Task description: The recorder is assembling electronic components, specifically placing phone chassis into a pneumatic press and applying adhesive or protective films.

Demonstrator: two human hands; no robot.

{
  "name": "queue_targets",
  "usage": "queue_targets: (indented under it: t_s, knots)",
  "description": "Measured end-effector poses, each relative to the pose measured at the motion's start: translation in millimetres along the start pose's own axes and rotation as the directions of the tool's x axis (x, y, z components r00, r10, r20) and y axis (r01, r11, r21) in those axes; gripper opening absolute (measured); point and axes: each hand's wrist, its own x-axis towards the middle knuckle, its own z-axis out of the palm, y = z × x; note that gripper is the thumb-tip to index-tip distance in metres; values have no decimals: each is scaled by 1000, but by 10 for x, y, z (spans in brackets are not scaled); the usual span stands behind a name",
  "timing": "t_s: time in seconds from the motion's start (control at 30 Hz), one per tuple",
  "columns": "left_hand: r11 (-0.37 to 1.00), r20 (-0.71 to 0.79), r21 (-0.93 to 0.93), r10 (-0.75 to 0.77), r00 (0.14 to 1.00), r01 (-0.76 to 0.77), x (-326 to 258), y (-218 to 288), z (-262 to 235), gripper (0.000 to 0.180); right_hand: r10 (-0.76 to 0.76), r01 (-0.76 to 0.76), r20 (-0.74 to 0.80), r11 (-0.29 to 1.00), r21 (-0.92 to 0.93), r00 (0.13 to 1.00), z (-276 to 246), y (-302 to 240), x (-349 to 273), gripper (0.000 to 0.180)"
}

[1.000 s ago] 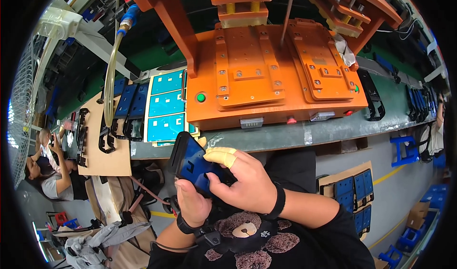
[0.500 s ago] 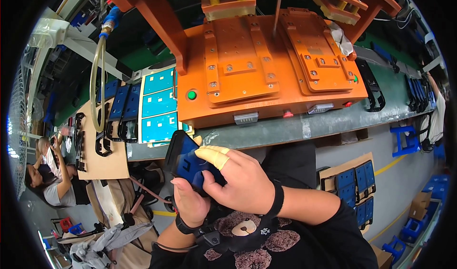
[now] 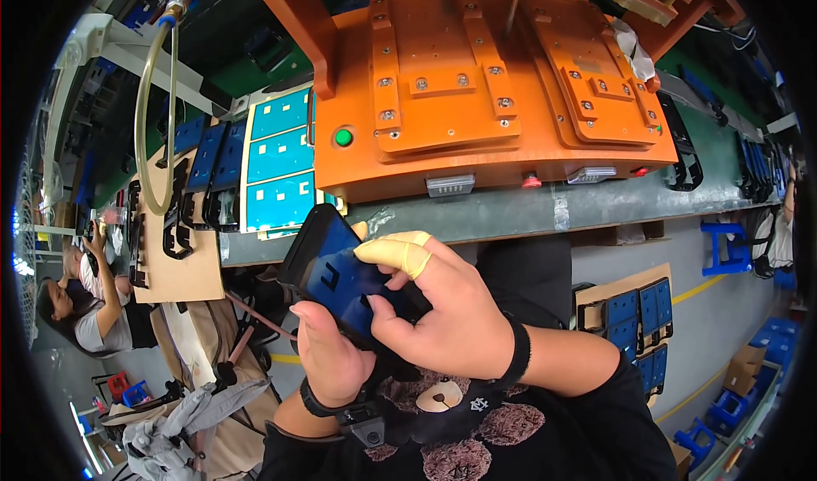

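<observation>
The bare left hand (image 3: 334, 358) is hiding its fingers beneath a rectangular, glossy blue-faced panel with a black frame (image 3: 334, 273), and the right hand (image 3: 459, 302) is covering the panel's lower right part. The upper edge of the view is cutting off the large orange two-bed metal press (image 3: 447, 98), and glare is blurring some of the blue face.

The left hand is grasping the panel at its lower edge, palm turned up and thumb standing out beside it. The right hand is bending over the face, its yellow-sheathed fingertips (image 3: 400, 251) and thumb resting there; whether they are pinching anything is impossible to tell. The panel is tilting in front of the torso, just before the dark green workbench (image 3: 511, 217).
</observation>
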Motion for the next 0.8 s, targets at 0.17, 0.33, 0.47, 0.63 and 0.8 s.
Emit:
queue_targets:
  t_s: [0.17, 0.33, 0.47, 0.63, 0.8]
  knots:
    - [997, -79, -34, -70, 994, 68, 8, 75, 53, 80, 19, -19, 0, 999, 31, 1000, 12, -14, -7, 41]
    - [989, -54, -133, -78, 996, 70, 29, 73, 43, 74, -8, 8, -15, 999, 49, 1000, -2, 8, 2, 43]
    - [985, -78, -161, -81, 994, 68, 43, 86, 46, 71, 0, 0, -14, 998, 58, 1000, -8, 15, -4, 43]
    - [981, -88, -186, -78, 993, 61, 41, 67, 58, 69, -27, 28, -17, 999, 41, 999, -12, 34, -10, 42]
    - [991, -72, -114, -75, 995, 67, 49, 86, 69, 68, -40, 41, -31, 998, 43, 999, -5, 57, -17, 41]
